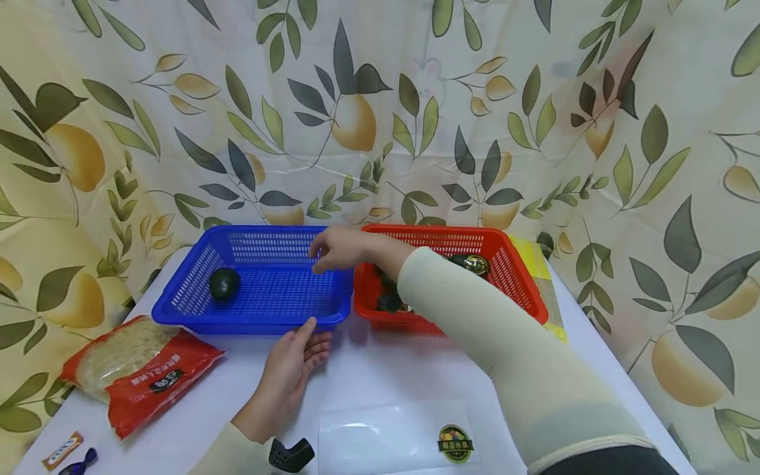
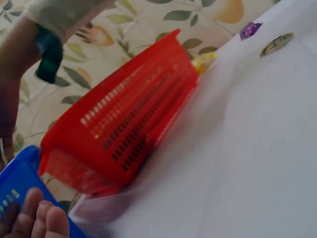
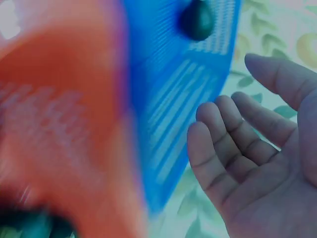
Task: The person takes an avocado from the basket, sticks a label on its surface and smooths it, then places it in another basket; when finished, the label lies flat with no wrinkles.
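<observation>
Right sleeve (image 1: pixel 522 369), cream, crosses the lower right of the head view and reaches forward over the red basket (image 1: pixel 522 290).
Right hand (image 1: pixel 341 247): empty, fingers relaxed and loosely spread, palm bare in the wrist view (image 3: pixel 257 163); it hangs above the blue basket (image 1: pixel 178 303), over that basket's right end.
Dark round fruit (image 1: pixel 224 284): on the blue basket's floor, well to the left of the right hand and lower; no long axis to speak of. Seen also in the right wrist view (image 3: pixel 197 20), beyond the fingertips.
Left hand (image 1: pixel 291 373): flat on the white table (image 1: pixel 368 369), fingers straight, tips touching the blue basket's near rim; it holds nothing. The fruit lies left of and beyond it, across the rim.
Judged about equally near to either hand.
More dark fruits (image 1: pixel 388 301) lie in the red basket, under the right forearm.
</observation>
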